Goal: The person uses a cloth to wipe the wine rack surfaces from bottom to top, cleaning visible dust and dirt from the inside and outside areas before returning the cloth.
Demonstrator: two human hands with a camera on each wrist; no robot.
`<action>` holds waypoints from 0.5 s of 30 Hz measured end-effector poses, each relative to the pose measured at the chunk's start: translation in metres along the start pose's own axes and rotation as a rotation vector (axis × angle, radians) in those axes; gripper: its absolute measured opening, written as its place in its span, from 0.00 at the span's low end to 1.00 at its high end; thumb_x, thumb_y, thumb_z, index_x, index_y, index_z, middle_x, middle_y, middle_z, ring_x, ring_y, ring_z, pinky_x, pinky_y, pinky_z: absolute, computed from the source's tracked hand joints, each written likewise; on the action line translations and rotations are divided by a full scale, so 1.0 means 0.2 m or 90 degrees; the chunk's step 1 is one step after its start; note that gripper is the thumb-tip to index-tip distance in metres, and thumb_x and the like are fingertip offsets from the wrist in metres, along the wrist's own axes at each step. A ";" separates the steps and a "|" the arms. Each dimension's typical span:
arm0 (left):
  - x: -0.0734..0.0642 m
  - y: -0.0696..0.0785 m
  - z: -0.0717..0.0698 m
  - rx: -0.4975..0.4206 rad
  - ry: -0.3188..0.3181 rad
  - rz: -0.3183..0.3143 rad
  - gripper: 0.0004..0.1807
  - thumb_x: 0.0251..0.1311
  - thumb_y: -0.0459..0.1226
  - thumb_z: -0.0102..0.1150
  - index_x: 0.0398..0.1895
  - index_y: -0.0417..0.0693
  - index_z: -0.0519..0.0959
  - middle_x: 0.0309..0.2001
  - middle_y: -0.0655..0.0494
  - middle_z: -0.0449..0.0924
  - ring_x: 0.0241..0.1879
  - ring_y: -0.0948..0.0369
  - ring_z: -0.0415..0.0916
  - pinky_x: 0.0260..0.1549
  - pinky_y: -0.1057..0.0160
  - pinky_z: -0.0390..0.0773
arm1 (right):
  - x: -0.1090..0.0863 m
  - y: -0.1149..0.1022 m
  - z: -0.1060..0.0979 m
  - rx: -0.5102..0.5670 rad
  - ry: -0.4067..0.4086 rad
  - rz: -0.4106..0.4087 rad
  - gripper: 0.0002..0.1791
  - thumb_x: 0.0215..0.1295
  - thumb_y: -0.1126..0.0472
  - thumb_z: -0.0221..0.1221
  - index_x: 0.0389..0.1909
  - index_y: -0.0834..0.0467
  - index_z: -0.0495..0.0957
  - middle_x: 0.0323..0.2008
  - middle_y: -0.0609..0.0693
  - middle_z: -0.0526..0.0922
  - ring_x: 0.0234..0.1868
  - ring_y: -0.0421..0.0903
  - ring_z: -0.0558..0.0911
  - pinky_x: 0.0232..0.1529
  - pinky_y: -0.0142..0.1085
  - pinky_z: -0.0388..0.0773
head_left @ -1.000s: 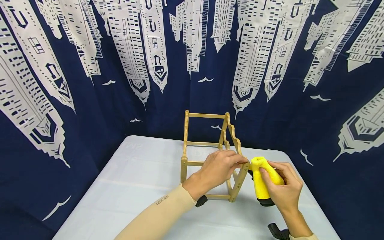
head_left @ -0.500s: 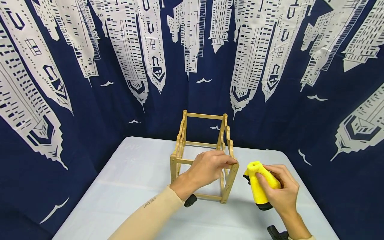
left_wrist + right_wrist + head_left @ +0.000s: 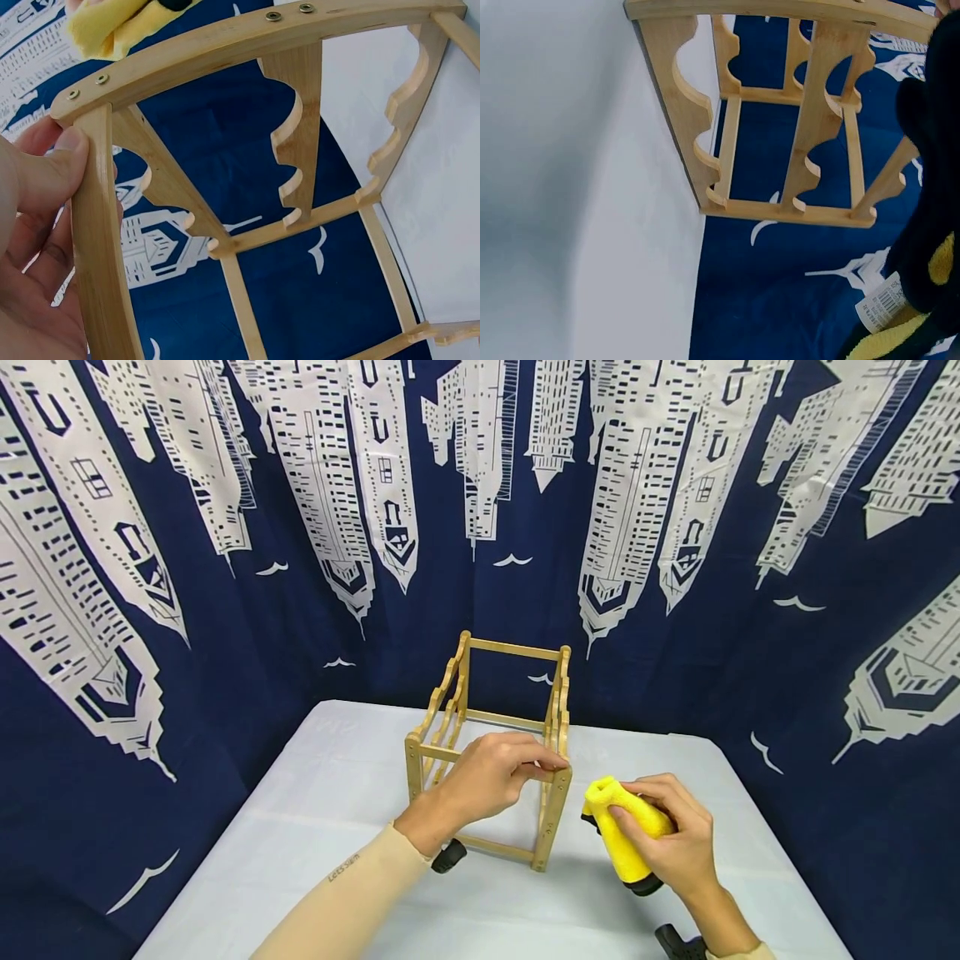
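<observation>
A light wooden rack with scalloped bars stands on the table. My left hand grips the rack's near top rail at its right corner. In the left wrist view, that hand's thumb and fingers wrap the rail beside a corner with brass-coloured screws. To the right of the rack, my right hand holds a folded yellow cloth with black edging above the table, apart from the wood. Dark fabric and a white barcode label show on the cloth in the right wrist view; the right fingers are mostly hidden there.
The white-covered table extends around the rack. Behind it hangs a navy curtain printed with upside-down white buildings and birds. Black wrist mounts show at the left wrist and right wrist.
The rack has turned, its near end swinging left along with my left hand. My right hand, still holding the cloth, has moved left and slightly nearer to me.
</observation>
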State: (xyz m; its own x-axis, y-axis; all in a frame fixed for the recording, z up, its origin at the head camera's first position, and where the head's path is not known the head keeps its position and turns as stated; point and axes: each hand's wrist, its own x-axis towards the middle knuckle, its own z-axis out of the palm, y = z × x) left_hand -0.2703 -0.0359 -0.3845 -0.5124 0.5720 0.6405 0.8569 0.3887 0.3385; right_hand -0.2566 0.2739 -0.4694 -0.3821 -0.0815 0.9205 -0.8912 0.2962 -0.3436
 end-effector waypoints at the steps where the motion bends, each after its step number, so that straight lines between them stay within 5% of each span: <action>1: 0.00 -0.01 0.00 -0.010 -0.002 0.000 0.15 0.75 0.28 0.75 0.58 0.51 0.95 0.53 0.59 0.97 0.51 0.64 0.96 0.53 0.77 0.90 | 0.00 0.00 0.01 0.001 -0.009 0.003 0.26 0.39 0.84 0.81 0.46 0.72 0.91 0.40 0.58 0.90 0.45 0.35 0.88 0.49 0.17 0.86; 15: 0.01 -0.03 -0.04 -0.064 -0.047 0.002 0.15 0.77 0.27 0.73 0.60 0.50 0.95 0.53 0.57 0.97 0.49 0.63 0.92 0.52 0.78 0.89 | 0.02 0.00 0.17 0.035 -0.028 -0.020 0.20 0.60 0.66 0.88 0.47 0.70 0.91 0.41 0.60 0.90 0.45 0.38 0.88 0.49 0.18 0.87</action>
State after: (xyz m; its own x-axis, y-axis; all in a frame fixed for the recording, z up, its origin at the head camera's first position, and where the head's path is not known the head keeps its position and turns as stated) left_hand -0.2759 -0.0435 -0.3795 -0.5096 0.6261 0.5901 0.8576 0.3149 0.4065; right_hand -0.2672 0.2405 -0.4716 -0.3634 -0.1319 0.9223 -0.9144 0.2400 -0.3260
